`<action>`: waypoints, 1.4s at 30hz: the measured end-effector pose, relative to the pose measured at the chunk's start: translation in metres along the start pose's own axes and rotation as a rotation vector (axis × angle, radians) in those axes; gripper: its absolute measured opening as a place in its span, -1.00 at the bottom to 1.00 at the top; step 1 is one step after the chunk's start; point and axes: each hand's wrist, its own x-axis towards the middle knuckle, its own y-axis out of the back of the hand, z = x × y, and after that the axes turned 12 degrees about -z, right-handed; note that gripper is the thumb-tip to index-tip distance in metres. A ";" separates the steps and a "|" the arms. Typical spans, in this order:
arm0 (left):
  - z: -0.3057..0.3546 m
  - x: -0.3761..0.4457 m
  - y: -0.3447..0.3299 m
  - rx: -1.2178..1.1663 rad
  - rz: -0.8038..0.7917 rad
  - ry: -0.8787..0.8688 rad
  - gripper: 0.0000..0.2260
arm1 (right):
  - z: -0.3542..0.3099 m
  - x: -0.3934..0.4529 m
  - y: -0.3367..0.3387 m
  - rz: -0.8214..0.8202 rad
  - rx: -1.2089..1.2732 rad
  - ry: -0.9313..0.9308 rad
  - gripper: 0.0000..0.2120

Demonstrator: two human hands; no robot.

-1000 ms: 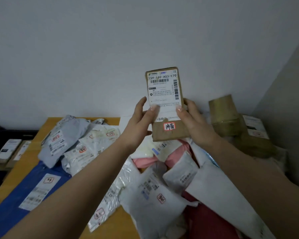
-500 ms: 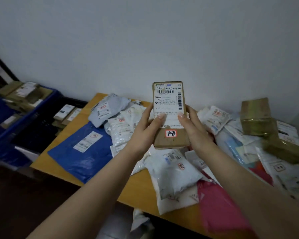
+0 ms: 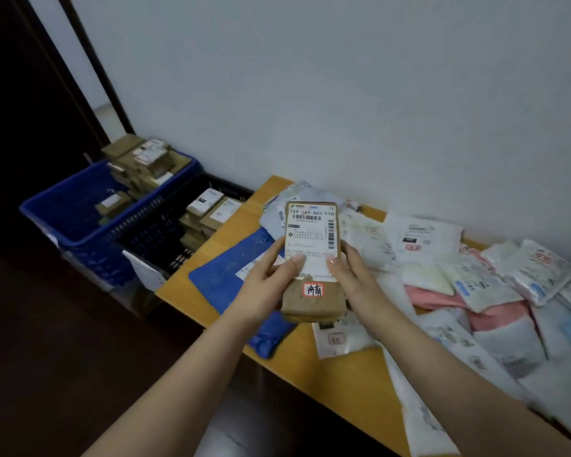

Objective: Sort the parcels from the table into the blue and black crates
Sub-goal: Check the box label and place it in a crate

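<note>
Table (image 3: 337, 374): still heaped with parcels beside the wall.
Box (image 3: 314, 255): gripped upright above the table by the left hand (image 3: 271, 285) and right hand (image 3: 351, 275).
Change: blue crate (image 3: 80, 209) and black crate (image 3: 159, 232), left of the table, now brought into view; drop-off is judged near.

A brown cardboard parcel (image 3: 314, 301) bears a white barcoded label, beside a blue mailer bag (image 3: 226, 275), pink bag (image 3: 495, 313), orange-yellow tabletop (image 3: 337, 374), blue crate (image 3: 80, 222) and black crate (image 3: 152, 239).
</note>
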 end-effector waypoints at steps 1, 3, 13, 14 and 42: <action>0.001 -0.004 0.024 -0.011 0.018 0.016 -0.58 | 0.003 0.015 -0.020 -0.009 -0.005 -0.003 -0.63; 0.002 -0.015 0.075 -0.029 0.053 0.033 -0.58 | 0.011 0.047 -0.064 -0.032 -0.015 -0.007 -0.61; 0.002 -0.045 0.280 -0.046 0.221 0.010 -0.65 | 0.028 0.169 -0.244 -0.043 0.000 -0.088 -0.61; 0.000 -0.043 0.292 -0.048 0.234 0.017 -0.61 | 0.029 0.178 -0.252 -0.039 -0.014 -0.099 -0.58; -0.008 0.089 0.591 -0.016 0.349 0.267 -0.46 | 0.065 0.486 -0.378 -0.127 0.032 -0.331 -0.47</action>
